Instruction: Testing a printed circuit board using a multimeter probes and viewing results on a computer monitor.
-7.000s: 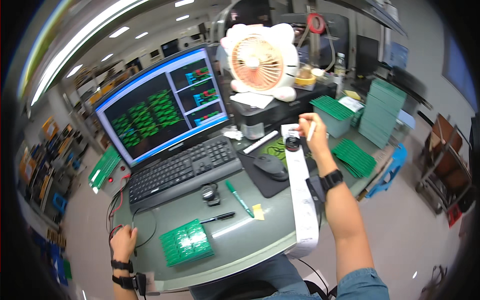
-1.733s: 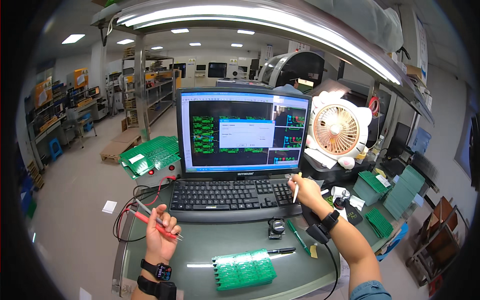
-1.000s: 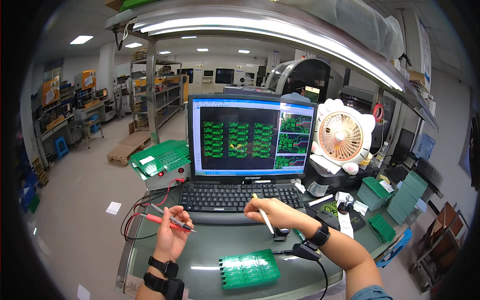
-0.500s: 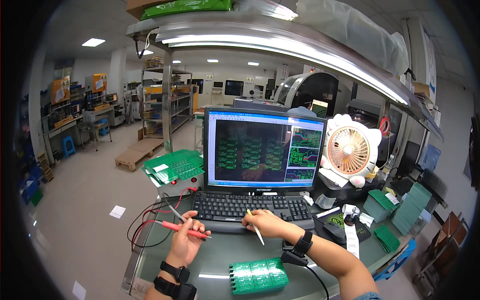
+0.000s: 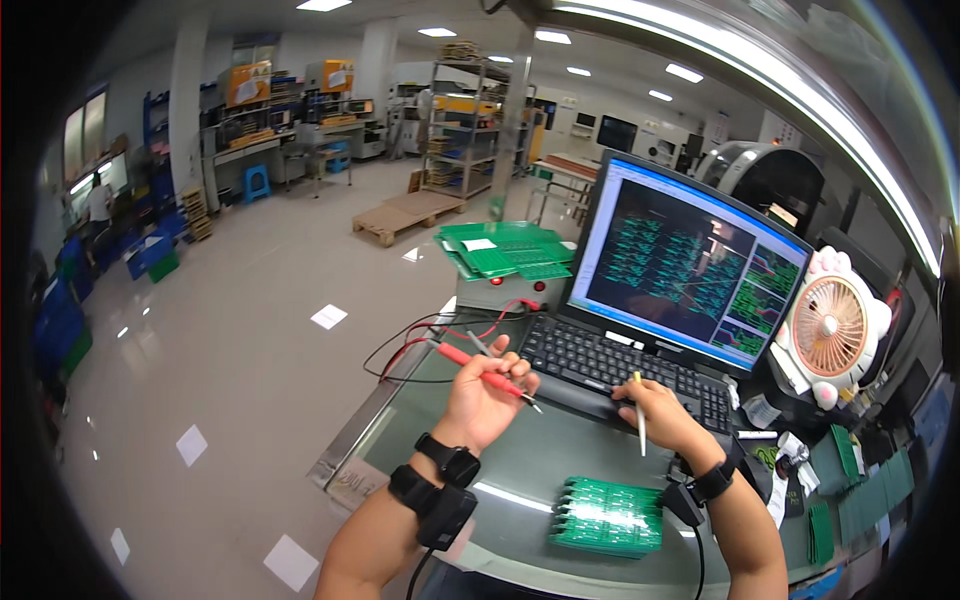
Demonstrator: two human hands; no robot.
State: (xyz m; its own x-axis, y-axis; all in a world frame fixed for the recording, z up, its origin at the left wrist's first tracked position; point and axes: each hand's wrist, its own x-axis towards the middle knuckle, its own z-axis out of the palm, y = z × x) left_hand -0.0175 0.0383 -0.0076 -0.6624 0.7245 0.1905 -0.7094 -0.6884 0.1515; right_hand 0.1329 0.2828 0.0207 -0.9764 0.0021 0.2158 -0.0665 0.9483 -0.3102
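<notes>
My left hand point(image 5: 487, 397) is closed around a red test probe point(image 5: 456, 355) and a grey-black test probe point(image 5: 478, 343), their metal tips pointing right past the fingers. Cables run from them to a box with red sockets point(image 5: 500, 294). Between the fingers of my right hand point(image 5: 665, 412) sits a slim white pen-like stick point(image 5: 642, 432) with a yellow end. Those fingers rest at the front edge of the black keyboard point(image 5: 570, 356). A stack of green circuit boards point(image 5: 607, 515) lies on the table in front of my hands. The monitor point(image 5: 690, 260) displays a board layout.
Loose green boards point(image 5: 505, 250) lie on top of the socket box. A white cat-shaped fan point(image 5: 830, 325) stands right of the monitor. More green boards point(image 5: 875, 495) are at the far right. The table's left edge point(image 5: 375, 410) borders the floor, where a wooden pallet point(image 5: 405, 217) lies.
The view has swung to the left, so the table and monitor appear further right and tilted. Both hands keep their holds; the layout on the monitor looks shifted or blurred.
</notes>
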